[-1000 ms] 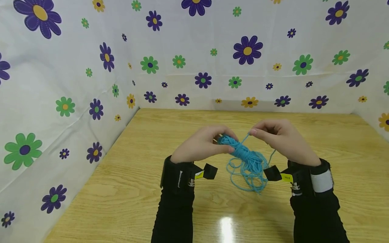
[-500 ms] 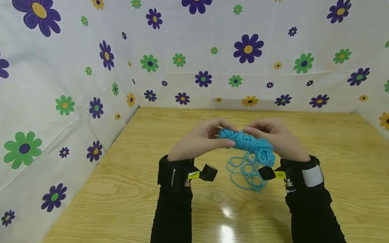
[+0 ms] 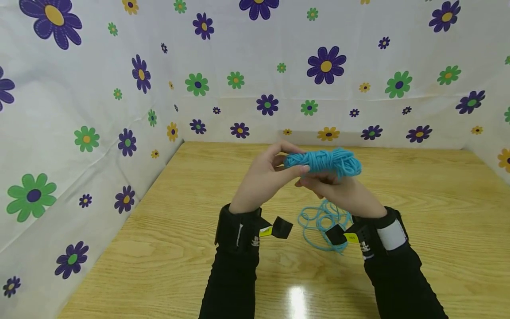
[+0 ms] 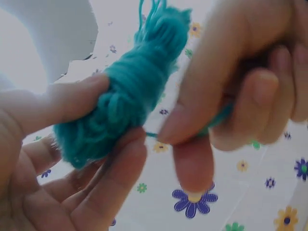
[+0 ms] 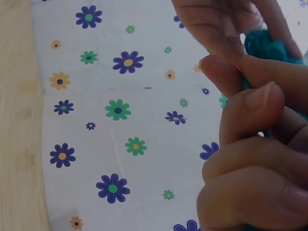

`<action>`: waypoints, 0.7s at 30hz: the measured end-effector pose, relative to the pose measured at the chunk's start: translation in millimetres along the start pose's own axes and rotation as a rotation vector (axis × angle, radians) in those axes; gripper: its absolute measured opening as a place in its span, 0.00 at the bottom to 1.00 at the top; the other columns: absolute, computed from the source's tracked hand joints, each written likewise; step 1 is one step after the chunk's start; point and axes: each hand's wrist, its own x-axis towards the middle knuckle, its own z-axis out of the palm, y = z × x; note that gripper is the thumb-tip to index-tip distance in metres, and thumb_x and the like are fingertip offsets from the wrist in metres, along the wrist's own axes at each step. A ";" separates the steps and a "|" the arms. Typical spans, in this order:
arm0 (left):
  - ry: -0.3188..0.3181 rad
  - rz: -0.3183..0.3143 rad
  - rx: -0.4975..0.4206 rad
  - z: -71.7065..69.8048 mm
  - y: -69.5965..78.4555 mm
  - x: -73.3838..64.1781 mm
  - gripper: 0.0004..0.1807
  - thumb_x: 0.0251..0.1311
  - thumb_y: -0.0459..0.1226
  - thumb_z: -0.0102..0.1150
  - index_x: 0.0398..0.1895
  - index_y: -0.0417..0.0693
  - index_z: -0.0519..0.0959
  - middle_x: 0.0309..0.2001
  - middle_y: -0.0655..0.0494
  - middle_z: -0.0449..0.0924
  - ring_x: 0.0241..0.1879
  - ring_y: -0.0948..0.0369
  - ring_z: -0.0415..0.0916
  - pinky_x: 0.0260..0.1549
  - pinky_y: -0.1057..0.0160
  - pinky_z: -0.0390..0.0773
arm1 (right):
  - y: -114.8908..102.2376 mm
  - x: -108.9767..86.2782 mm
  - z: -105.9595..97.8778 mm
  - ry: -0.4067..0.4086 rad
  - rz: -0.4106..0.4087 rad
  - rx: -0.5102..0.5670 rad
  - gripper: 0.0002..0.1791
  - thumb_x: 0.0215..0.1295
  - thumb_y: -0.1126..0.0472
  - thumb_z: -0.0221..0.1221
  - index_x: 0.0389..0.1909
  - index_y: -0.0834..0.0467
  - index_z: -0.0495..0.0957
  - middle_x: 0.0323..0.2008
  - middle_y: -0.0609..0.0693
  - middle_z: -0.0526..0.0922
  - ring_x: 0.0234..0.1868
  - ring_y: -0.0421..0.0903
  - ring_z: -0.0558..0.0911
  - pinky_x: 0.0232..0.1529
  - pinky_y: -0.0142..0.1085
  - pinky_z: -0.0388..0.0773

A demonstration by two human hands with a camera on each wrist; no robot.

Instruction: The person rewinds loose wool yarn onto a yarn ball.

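In the head view, the left-hand grip (image 3: 264,179) is pinching a bundle of blue cord (image 3: 323,161) by its near end, thumb on one side and fingers on the other. The bundle is lying roughly level in the air, raised off the wooden table (image 3: 159,248). The right-hand grip (image 3: 344,194) is sitting just beneath it, its fingers partly hidden. Loose loops (image 3: 322,216) of the same cord are resting on the table below. Behind, a flowered cloth (image 3: 223,57) is hanging.

In the left wrist view, thumb and fingers are pressing the bundle from either side, and several turns are wrapping across its middle. A single strand (image 4: 151,134) is leaving the bundle and passing into the right-hand grip, which is pinching it between thumb and forefinger.

In the right wrist view, the right fingers are curling over the cord, while the bundle is showing, partly covered, at the upper right.

Judging by this, the winding is looking well advanced: most cord is sitting in the bundle, but the loose loops are seemingly awaiting their turn.
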 end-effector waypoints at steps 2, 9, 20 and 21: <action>0.061 0.023 0.052 1.5 -1.7 2.2 0.13 0.58 0.32 0.59 0.46 0.40 0.73 0.46 0.48 0.74 0.42 0.57 0.77 0.39 0.59 0.78 | -0.4 -0.8 1.3 -0.015 0.036 0.002 0.10 0.67 0.71 0.49 0.43 0.66 0.79 0.15 0.49 0.67 0.16 0.42 0.63 0.21 0.33 0.64; 0.196 0.099 0.252 3.8 -6.2 5.8 0.12 0.56 0.32 0.61 0.42 0.39 0.76 0.43 0.48 0.76 0.38 0.57 0.74 0.40 0.58 0.79 | -5.6 -3.1 1.0 -0.044 0.142 -0.025 0.10 0.69 0.64 0.50 0.35 0.61 0.80 0.14 0.47 0.62 0.14 0.43 0.59 0.17 0.36 0.57; 0.067 0.047 0.504 -0.2 -9.5 4.6 0.11 0.55 0.33 0.62 0.42 0.42 0.78 0.40 0.52 0.76 0.37 0.61 0.70 0.36 0.63 0.77 | -19.0 -12.7 -13.4 0.015 0.164 -0.100 0.08 0.66 0.63 0.53 0.34 0.60 0.81 0.19 0.50 0.69 0.18 0.43 0.64 0.20 0.35 0.61; 0.041 0.037 0.517 -0.6 -9.5 4.1 0.11 0.55 0.34 0.62 0.42 0.42 0.78 0.40 0.52 0.76 0.38 0.61 0.70 0.37 0.62 0.77 | -19.6 -13.6 -14.7 0.023 0.162 -0.103 0.08 0.66 0.64 0.54 0.34 0.61 0.81 0.20 0.51 0.70 0.19 0.43 0.64 0.20 0.34 0.61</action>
